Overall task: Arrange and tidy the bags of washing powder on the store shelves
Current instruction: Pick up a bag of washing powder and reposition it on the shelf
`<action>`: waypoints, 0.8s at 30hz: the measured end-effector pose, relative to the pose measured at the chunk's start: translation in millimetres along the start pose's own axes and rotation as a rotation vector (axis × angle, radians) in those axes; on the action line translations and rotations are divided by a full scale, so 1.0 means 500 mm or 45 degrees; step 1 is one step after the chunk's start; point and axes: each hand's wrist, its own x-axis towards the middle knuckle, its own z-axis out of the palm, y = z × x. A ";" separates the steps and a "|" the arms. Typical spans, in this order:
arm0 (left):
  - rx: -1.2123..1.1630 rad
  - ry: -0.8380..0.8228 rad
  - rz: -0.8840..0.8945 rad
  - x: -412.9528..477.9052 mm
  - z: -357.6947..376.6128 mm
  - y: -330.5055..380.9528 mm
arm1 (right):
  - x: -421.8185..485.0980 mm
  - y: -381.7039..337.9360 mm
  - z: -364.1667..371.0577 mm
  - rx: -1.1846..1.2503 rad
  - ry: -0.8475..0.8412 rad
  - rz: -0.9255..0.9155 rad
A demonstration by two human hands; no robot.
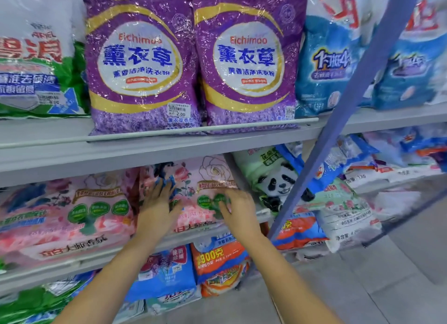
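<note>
At mid shelf point(104, 258): L hand point(157, 202), R hand point(238, 210) on pink bag point(193, 176).

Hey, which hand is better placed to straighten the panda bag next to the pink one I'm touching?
Right. The right hand rests on the right part of the pink bag, nearest the panda bag; the left hand lies farther away and would have to cross over.

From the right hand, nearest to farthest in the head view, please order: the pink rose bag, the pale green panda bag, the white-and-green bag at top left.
1. Pink rose-printed plastic bag: under the right hand, touched.
2. Pale green panda-printed bag: just to the right.
3. White-and-green plastic bag: far up, left.
</note>
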 end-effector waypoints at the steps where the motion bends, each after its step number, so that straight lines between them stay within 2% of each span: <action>1: -0.062 0.011 -0.007 -0.003 -0.007 0.008 | -0.010 -0.001 -0.022 0.059 0.099 -0.017; 3: -0.191 0.033 0.008 -0.014 -0.024 0.024 | -0.030 -0.001 -0.069 0.140 0.232 -0.017; 6: -0.293 0.094 0.084 -0.037 -0.041 0.053 | -0.070 0.023 -0.141 0.228 0.317 -0.018; 9: -0.447 0.126 0.050 -0.068 -0.051 0.093 | -0.121 0.088 -0.206 0.281 0.447 0.048; 14: -0.675 0.124 0.065 -0.114 -0.036 0.173 | -0.158 0.231 -0.295 0.174 0.522 0.200; 19: -0.774 0.172 0.010 -0.121 -0.005 0.266 | -0.112 0.368 -0.361 -0.042 0.413 0.146; 24: -0.814 0.366 -0.032 -0.121 0.006 0.366 | 0.006 0.494 -0.398 -0.499 0.208 -0.213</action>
